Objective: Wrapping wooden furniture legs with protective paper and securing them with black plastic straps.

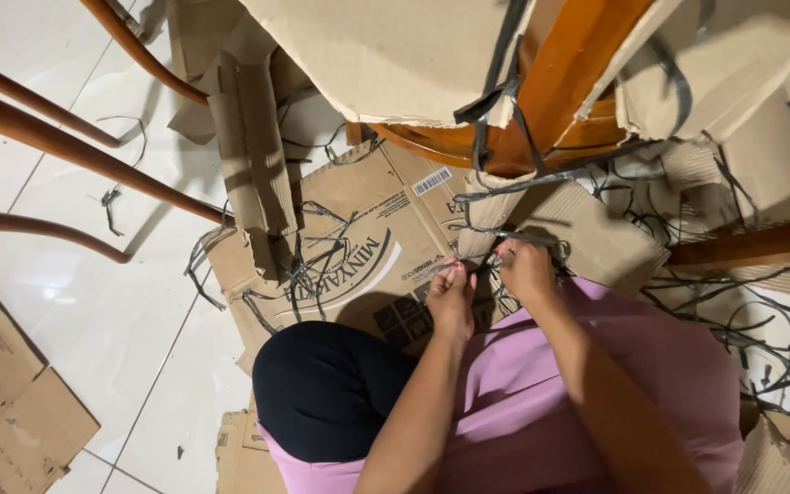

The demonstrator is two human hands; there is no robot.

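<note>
Both hands are closed in a narrow pinch on one thin dark strip (479, 266), held taut between them. The left hand (451, 295) grips its end at 9 o'clock; the right hand (525, 272) grips at 3 o'clock, fingertips red-nailed. The two hands sit near each other, not touching. Whether the right hand holds anything besides the strip cannot be told.

The strip lies just above a flattened printed carton (358, 247) spread on the white tiled floor (93, 302). Loose strips (308, 265) lie tangled on the carton at 9 o'clock from the hands, and a denser tangle (779, 338) covers the floor at 3 o'clock.

At 12 o'clock stands an orange wooden post (569, 73), with torn cardboard (386, 55) draped to either side and dark strips hanging down it. A folded cardboard column (249, 146) stands at 10 o'clock. Curved wooden chair legs (66, 146) cross the far 9 o'clock side. A further carton (6, 402) lies flat at 8 o'clock.

At 6 o'clock are the person's dark-clad knee (322, 384) and pink garment (541, 412).
</note>
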